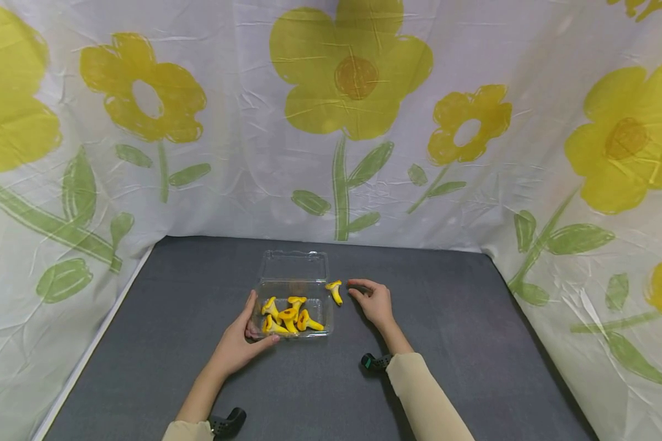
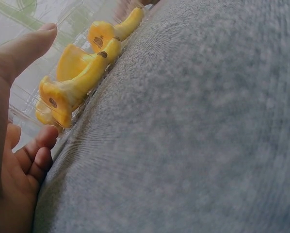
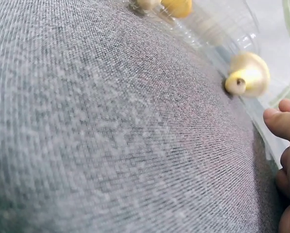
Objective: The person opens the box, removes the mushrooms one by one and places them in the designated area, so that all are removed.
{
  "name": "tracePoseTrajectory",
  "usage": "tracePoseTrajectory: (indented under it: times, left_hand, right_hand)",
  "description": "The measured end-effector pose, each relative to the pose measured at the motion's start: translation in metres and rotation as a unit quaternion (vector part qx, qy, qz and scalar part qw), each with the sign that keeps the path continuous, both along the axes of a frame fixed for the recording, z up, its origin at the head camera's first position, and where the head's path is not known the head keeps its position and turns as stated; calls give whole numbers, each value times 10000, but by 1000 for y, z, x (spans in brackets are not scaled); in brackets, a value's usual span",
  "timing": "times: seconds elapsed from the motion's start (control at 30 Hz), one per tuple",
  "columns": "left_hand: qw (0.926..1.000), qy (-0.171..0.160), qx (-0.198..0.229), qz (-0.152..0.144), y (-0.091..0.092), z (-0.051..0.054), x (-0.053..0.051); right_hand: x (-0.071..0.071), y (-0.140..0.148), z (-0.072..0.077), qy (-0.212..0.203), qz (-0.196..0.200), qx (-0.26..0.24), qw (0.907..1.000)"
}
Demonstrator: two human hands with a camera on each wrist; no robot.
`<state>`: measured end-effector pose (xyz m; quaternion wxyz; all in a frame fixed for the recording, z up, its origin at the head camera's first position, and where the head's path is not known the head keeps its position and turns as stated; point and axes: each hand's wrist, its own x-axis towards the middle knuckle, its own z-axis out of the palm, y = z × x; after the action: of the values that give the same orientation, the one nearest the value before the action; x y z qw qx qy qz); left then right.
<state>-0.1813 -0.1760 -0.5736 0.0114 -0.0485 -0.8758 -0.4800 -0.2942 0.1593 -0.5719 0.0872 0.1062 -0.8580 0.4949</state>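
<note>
A clear plastic clamshell container (image 1: pixel 331 318) stands on the table with its lid (image 1: pixel 295 266) folded back. Several yellow chanterelle mushrooms (image 1: pixel 289 318) lie inside, and the left wrist view shows some of these mushrooms (image 2: pixel 79 80) through the wall. My left hand (image 1: pixel 239 343) holds the container at its near left corner, fingers along the left side and thumb at the front. One loose chanterelle (image 1: pixel 337 294) is just right of the container. To the right of it, apart from it, is my right hand (image 1: pixel 376 306), holding nothing, with thumb and index finger (image 3: pixel 281 121) extended toward it.
Dark grey cloth covers the table (image 1: pixel 447 331). A white curtain (image 1: pixel 232 184) with yellow flowers hangs behind and at both sides. Black straps (image 1: pixel 228 422) are on both wrists.
</note>
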Motion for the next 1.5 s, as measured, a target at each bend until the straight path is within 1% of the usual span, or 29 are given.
tracePoseTrajectory:
  times: [0.53,0.77,1.0,1.17,1.27,1.5]
  left_hand:
    - [10000,5,24,-39,1,-2,0]
    - [10000,-12,42,-24,1,-1,1]
    - [10000,-55,52,-27,1,-1,2]
    - [10000,-58,19,-14,1,-1,3]
    - [10000,-65,3,-17,1,-1,2]
    - [10000,-52,-2,-1,1,1,2]
  right_hand:
    - [-1,2,-2,-18,-7,-326,9995]
    - [1,2,1,-117,-23,-740,9972]
    - [3,1,6,-47,-86,-928,9956]
    - [6,-3,13,124,-47,-967,9952]
    - [9,-7,19,152,-21,-968,9952]
    - [15,-21,33,237,239,-1208,9921]
